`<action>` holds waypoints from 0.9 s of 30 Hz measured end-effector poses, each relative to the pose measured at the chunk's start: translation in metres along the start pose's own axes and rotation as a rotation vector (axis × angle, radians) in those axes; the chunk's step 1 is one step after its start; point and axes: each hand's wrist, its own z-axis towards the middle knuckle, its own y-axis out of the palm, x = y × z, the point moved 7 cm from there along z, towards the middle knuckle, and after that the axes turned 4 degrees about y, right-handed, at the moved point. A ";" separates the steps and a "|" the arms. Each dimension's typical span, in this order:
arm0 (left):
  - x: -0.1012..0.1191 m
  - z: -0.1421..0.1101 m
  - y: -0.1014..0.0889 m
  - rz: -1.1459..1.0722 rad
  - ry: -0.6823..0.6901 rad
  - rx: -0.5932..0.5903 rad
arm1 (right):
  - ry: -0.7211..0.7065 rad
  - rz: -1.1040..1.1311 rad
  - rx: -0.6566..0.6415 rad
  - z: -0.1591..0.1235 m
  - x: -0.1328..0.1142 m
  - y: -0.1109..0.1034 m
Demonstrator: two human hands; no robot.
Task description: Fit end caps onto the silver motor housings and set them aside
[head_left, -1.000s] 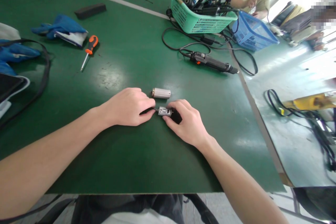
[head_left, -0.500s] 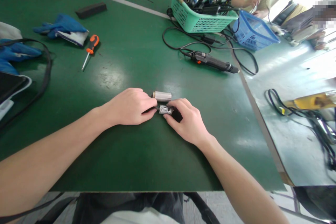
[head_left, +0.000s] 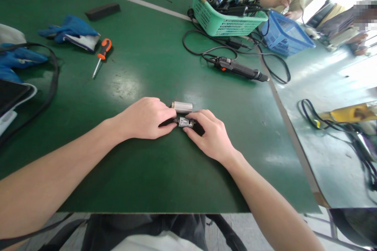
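A small silver electric motor (head_left: 186, 122) with dark slots lies low over the green table between my two hands. My right hand (head_left: 210, 133) pinches its right end between thumb and fingers. At its left end, the thumb and forefinger of my left hand (head_left: 150, 118) close on a dark part of it, mostly covered by the fingers. Just beyond the motor, a plain silver cylinder (head_left: 182, 107) lies on its side, its left end near my left knuckles.
An orange-handled screwdriver (head_left: 104, 49), blue gloves (head_left: 75, 29) and a dark block (head_left: 103, 11) lie far left. A black power screwdriver (head_left: 240, 70) with its cable lies right of centre. Behind it stand a green basket (head_left: 232, 26) of tools and a blue basket (head_left: 287, 39), near a co-worker.
Almost nothing differs. Both hands keep their hold on the motor, and the view has shifted very slightly.
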 end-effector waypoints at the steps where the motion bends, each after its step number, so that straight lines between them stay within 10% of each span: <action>1: 0.000 0.000 0.000 0.001 0.000 -0.005 | -0.001 0.001 0.002 0.000 0.000 0.000; 27: 0.011 0.001 0.003 0.047 0.066 -0.021 | -0.050 -0.011 -0.022 0.000 -0.004 0.001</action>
